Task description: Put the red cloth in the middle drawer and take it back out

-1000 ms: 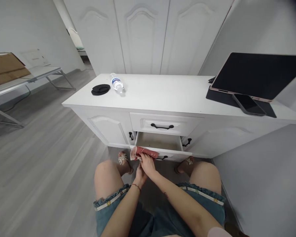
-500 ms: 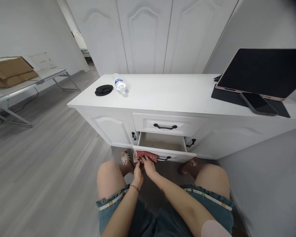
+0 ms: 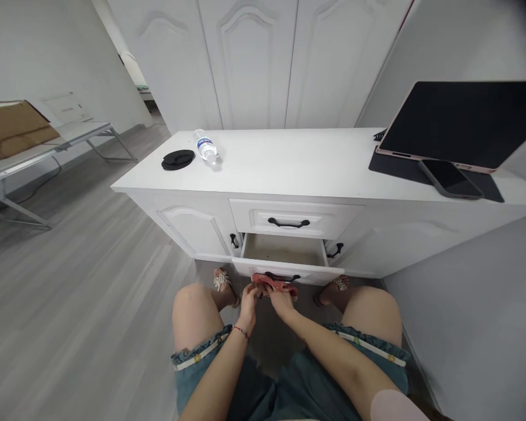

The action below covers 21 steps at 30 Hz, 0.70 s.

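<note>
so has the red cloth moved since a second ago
Yes. The red cloth was at the left end of the open drawer's front; now both hands hold it lower, in front of the drawer's black handle, nearer the middle.

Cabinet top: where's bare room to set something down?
The cabinet top is bare from the water bottle across to the tablet. Crowded: right end, tablet with phone; left end, bottle beside the black lid.

From my seat, the white wooden cabinet (image 3: 298, 169) stands at twelve o'clock, its lower pulled-out drawer (image 3: 284, 251) before my knees. On top, a clear plastic bottle (image 3: 207, 147) lies at eleven, a dark flat tablet (image 3: 464, 123) at two, a black slab phone (image 3: 450, 179) before it.
</note>
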### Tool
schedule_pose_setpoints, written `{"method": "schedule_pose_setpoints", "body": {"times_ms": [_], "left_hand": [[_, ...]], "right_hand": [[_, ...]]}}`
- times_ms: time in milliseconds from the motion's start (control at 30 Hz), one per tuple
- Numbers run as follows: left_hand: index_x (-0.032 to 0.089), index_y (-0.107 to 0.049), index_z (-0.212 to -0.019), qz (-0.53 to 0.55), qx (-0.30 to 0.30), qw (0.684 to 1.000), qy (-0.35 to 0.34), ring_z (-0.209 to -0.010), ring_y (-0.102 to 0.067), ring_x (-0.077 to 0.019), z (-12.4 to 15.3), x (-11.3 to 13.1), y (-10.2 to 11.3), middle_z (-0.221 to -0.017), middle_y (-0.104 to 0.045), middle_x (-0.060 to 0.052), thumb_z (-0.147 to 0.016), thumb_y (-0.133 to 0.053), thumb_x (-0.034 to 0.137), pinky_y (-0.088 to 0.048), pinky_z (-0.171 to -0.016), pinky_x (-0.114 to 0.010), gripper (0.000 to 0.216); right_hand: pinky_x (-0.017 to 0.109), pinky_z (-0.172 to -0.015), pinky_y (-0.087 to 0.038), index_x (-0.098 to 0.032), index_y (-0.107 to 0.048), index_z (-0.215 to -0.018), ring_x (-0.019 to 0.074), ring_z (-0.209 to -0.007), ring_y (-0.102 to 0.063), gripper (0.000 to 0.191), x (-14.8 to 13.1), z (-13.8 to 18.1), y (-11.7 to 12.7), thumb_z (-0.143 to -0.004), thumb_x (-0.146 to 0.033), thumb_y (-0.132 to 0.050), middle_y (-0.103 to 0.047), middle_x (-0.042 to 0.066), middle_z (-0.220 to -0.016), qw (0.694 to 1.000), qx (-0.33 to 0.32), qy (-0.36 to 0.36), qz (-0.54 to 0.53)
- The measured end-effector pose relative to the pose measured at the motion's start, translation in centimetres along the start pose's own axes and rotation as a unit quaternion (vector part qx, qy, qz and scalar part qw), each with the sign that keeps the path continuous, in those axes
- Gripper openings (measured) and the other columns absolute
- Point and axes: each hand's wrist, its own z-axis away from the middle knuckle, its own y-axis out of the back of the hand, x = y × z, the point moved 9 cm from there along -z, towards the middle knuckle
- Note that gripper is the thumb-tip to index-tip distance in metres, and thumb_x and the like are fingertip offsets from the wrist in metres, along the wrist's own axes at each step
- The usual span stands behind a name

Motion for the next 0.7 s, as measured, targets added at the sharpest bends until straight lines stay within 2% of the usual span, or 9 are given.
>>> {"method": "schedule_pose_setpoints", "body": {"times_ms": [100,167,267,467,700], "left_hand": [[0.019,-0.061,-0.082,0.049,-0.079,0.995,0.019,-0.082,-0.063,-0.0172,0.6,-0.2,-3.0,-0.083,-0.067,-0.004,-0.067,-0.065,0.010,-0.044,-0.081,-0.029,0.018],[0.019,-0.059,-0.081,0.070,-0.098,0.992,0.032,-0.076,-0.063,-0.0154,0.9,-0.4,-4.6,-0.080,-0.066,-0.004,-0.069,-0.064,0.009,-0.046,-0.079,-0.028,0.016],[0.018,-0.057,-0.083,0.067,-0.088,0.993,0.045,-0.073,-0.063,-0.0140,0.7,-0.7,-6.3,-0.077,-0.065,-0.004,-0.072,-0.064,0.008,-0.047,-0.078,-0.027,0.017],[0.019,-0.054,-0.075,0.047,-0.067,0.994,0.070,-0.059,-0.057,-0.0110,-0.2,-1.9,-8.7,-0.065,-0.058,0.000,-0.074,-0.064,0.006,-0.048,-0.074,-0.028,0.017],[0.019,-0.050,-0.068,0.029,-0.070,0.993,0.094,-0.053,-0.053,-0.0081,-0.4,-2.9,-9.9,-0.063,-0.055,0.002,-0.077,-0.059,0.002,-0.046,-0.062,-0.023,0.021]], "right_hand": [[0.046,-0.090,-0.044,-0.024,-0.055,-0.129,0.0288,-0.105,-0.061,0.051,1.8,0.8,0.0,-0.085,-0.008,-0.033,-0.067,0.014,-0.114,0.999,-0.013,0.000,0.036],[0.047,-0.087,-0.044,-0.021,-0.057,-0.126,0.0311,-0.101,-0.062,0.050,3.0,1.2,0.1,-0.084,-0.008,-0.034,-0.068,0.017,-0.109,0.998,-0.025,0.007,0.050],[0.046,-0.087,-0.043,-0.021,-0.060,-0.122,0.0312,-0.101,-0.061,0.047,5.0,1.8,0.8,-0.084,-0.007,-0.036,-0.069,0.016,-0.105,0.998,-0.031,0.020,0.059],[0.045,-0.094,-0.038,-0.021,-0.060,-0.121,0.0288,-0.111,-0.057,0.043,7.8,2.7,2.5,-0.083,-0.009,-0.044,-0.066,0.015,-0.113,0.996,-0.026,0.046,0.070],[0.042,-0.100,-0.035,-0.023,-0.067,-0.107,0.0239,-0.115,-0.054,0.033,9.4,3.8,4.7,-0.083,-0.008,-0.050,-0.064,0.011,-0.120,0.991,-0.004,0.107,0.079]]}}
